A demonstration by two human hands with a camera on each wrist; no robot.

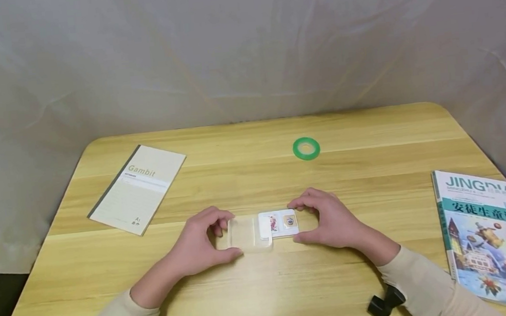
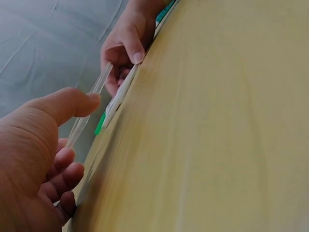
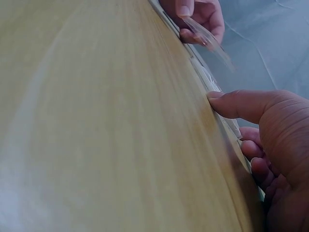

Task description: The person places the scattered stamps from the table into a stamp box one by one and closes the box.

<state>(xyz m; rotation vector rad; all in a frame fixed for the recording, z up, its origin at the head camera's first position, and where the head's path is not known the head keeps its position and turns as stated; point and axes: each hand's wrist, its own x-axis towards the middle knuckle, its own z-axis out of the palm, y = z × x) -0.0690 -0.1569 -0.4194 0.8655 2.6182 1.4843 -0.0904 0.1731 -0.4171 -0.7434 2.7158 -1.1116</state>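
Observation:
My left hand (image 1: pixel 199 240) pinches a clear plastic cover (image 1: pixel 243 233) between thumb and fingers. In the left wrist view the cover (image 2: pixel 83 121) is tilted and raised off the table. Its right edge overlaps a flat white stack of picture cards (image 1: pixel 265 228) in the head view. Two small coloured pictures show on top of the stack. My right hand (image 1: pixel 330 219) grips the right end of the stack, thumb on the near side and fingers on the far side. From the right wrist view, the card stack (image 3: pixel 207 77) lies low at the tabletop.
A green roll of tape (image 1: pixel 298 150) lies farther back, right of centre. At the left is a cream notebook (image 1: pixel 143 192) with a dark spine. A colourful storybook (image 1: pixel 490 237) lies at the right edge of the wooden table (image 1: pixel 265 292). Grey cloth (image 1: pixel 243 48) hangs behind.

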